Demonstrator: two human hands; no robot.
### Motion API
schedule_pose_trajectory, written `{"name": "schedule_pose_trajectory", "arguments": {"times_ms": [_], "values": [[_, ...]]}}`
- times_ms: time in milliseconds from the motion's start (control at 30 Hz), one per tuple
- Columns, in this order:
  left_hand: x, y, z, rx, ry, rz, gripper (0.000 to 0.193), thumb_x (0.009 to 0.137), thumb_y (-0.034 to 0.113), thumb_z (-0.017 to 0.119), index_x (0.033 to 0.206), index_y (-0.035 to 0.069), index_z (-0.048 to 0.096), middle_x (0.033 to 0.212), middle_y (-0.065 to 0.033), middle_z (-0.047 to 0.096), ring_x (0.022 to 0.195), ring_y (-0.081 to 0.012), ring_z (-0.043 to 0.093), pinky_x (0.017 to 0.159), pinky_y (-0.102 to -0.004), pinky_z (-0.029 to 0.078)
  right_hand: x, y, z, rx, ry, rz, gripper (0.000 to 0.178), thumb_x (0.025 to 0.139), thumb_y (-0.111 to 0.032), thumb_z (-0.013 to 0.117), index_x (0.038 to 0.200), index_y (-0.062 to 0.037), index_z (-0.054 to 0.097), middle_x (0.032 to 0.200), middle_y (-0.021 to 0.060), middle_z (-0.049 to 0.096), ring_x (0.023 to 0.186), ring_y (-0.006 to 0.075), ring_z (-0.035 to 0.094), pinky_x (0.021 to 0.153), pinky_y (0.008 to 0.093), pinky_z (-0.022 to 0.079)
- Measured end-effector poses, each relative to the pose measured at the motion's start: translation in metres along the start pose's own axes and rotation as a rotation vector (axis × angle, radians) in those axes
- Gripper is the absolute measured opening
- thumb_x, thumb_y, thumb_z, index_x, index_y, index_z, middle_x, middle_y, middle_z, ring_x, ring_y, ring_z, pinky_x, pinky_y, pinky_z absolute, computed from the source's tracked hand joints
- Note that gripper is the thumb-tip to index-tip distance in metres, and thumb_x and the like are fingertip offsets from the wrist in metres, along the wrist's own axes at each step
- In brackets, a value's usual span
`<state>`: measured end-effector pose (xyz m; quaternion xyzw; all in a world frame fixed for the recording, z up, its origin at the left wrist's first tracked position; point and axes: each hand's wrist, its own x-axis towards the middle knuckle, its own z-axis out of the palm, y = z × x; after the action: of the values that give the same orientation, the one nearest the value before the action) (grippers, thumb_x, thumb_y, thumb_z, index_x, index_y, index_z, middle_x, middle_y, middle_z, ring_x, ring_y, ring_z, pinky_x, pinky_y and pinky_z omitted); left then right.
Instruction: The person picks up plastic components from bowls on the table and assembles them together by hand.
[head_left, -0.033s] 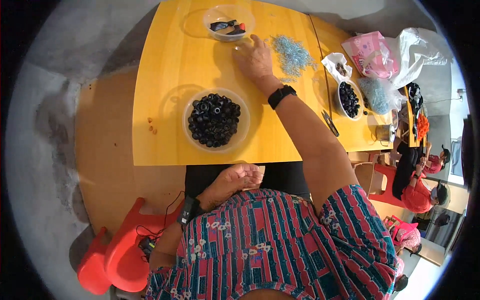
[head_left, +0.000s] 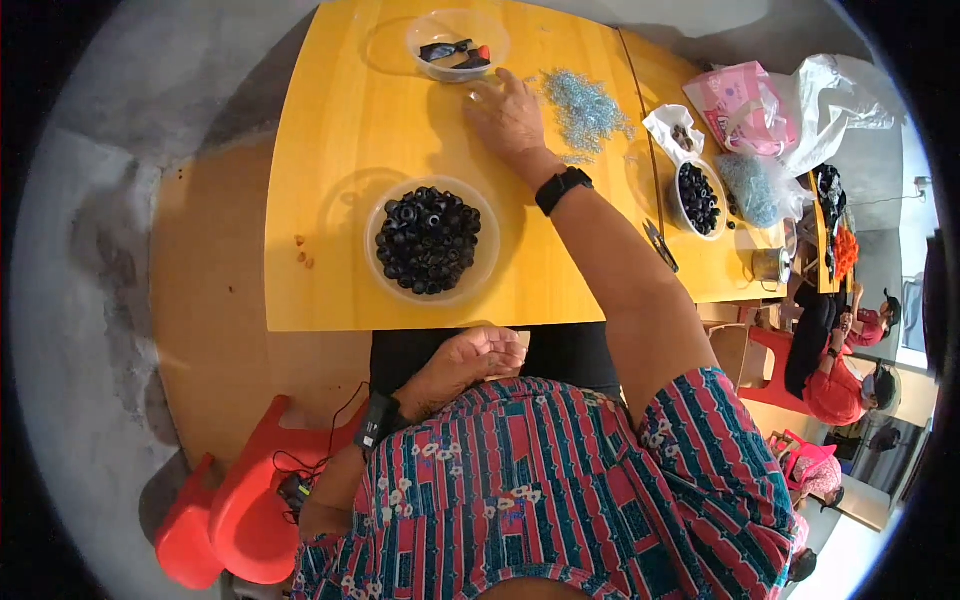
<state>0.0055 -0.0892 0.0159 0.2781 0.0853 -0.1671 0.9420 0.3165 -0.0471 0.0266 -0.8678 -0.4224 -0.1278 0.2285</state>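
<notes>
My right hand [head_left: 506, 118], a black band on its wrist, reaches over the yellow table [head_left: 340, 120]. Its fingers are spread and partly bent near a clear round bowl [head_left: 429, 29] at the far side, which holds several black pieces [head_left: 447, 50] and a bit of red. No object shows in that hand. Just right of it lies a loose pile of small pale-blue clear pieces [head_left: 588, 108]. Closer to me stands a clear bowl [head_left: 487, 250] full of black ring-like parts [head_left: 428, 240]. Palm up in my lap, my left hand [head_left: 468, 362] has loosely curled fingers and looks empty.
On the right are scissors-like snips [head_left: 660, 247], a tub of black parts [head_left: 698, 200], a bag of pale-blue pieces [head_left: 752, 190], a pink bag [head_left: 742, 108] and a metal pot [head_left: 770, 266]. Red stools [head_left: 262, 510] stand lower left. Other people [head_left: 835, 388] sit at far right.
</notes>
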Motion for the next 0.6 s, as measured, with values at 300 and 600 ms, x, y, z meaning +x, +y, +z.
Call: {"name": "schedule_pose_trajectory", "arguments": {"times_ms": [300,600], "values": [[-0.007,0.006,0.01,-0.043,0.033,-0.024,0.04,0.088,0.015,0.057,0.121,0.0,0.042,0.111,-0.0111,0.055,0.105,-0.0177,0.053,0.093,-0.0304,0.042,0.004,0.004,0.001,-0.09,-0.108,-0.106,0.049,0.081,-0.036,0.056,0.123,-0.0128,0.048,0.132,0.0108,0.042,0.123,0.0297,0.035,0.1,0.0453,0.029],[-0.006,0.005,0.007,-0.032,0.056,-0.004,0.029,0.09,0.013,0.052,0.116,0.001,0.049,0.113,-0.0098,0.055,0.102,-0.0167,0.054,0.092,-0.0296,0.042,-0.025,0.002,-0.02,-0.058,-0.13,-0.159,0.049,0.081,-0.033,0.056,0.122,-0.0056,0.047,0.127,0.0129,0.044,0.121,0.03,0.037,0.099,0.0427,0.031]]}}
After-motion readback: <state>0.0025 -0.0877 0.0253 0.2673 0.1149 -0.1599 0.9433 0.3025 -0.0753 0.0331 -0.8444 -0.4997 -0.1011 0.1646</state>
